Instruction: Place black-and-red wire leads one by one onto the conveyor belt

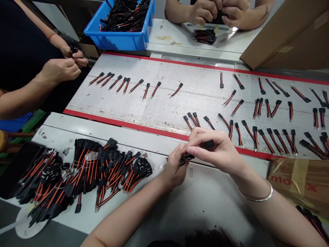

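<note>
My left hand is closed round a black connector lead, most of which the fingers hide. Right beside it, my right hand pinches another lead, whose black connector pokes out between thumb and fingers. The two hands meet above the near edge of the white table. To the left lie bundles of short red-and-black leads with black connectors and bare metal ends. Just beyond my hands, single leads rest on the red-edged belt.
A blue bin full of leads stands at the back. One person's hands work at the left, another's across the belt near a lead pile. Cardboard boxes stand at the back right and near right.
</note>
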Demonstrator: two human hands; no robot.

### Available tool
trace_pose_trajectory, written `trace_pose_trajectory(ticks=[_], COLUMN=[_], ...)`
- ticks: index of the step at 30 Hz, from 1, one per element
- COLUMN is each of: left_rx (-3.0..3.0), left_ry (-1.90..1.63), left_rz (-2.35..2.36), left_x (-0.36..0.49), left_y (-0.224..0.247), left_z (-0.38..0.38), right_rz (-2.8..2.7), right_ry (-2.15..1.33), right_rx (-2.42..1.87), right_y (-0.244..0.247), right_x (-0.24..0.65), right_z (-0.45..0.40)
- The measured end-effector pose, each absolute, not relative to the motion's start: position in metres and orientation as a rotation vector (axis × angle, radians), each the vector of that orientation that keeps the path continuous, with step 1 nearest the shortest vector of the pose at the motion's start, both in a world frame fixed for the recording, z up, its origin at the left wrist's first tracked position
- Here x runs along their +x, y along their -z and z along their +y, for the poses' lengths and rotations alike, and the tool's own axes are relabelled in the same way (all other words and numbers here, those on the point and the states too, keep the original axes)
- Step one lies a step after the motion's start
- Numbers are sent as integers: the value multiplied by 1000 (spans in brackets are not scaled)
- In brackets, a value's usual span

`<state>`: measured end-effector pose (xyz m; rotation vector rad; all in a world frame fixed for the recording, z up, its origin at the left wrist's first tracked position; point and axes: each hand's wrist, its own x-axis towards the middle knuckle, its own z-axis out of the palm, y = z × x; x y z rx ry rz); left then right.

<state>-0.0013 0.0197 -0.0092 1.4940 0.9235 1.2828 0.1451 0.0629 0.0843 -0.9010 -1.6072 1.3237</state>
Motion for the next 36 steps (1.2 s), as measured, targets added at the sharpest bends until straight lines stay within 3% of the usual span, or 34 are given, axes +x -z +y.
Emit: trace_pose_trajectory(ticks=[10,22,36], left_rx=[1363,718,754], left_ry=[-1275,-785,-613], left_rz=[798,616,530], left_x=[0,-4,-7], left_y=[16,-4,-12], left_z=[20,31,32], right_rz=[-1612,-1610,-1537], right_ry=[-1420,-1814,-1910], right_rx=[-822,-700,-439], right_y=[-87,-77,-55], right_x=[148,181,175], right_z=[65,88,93])
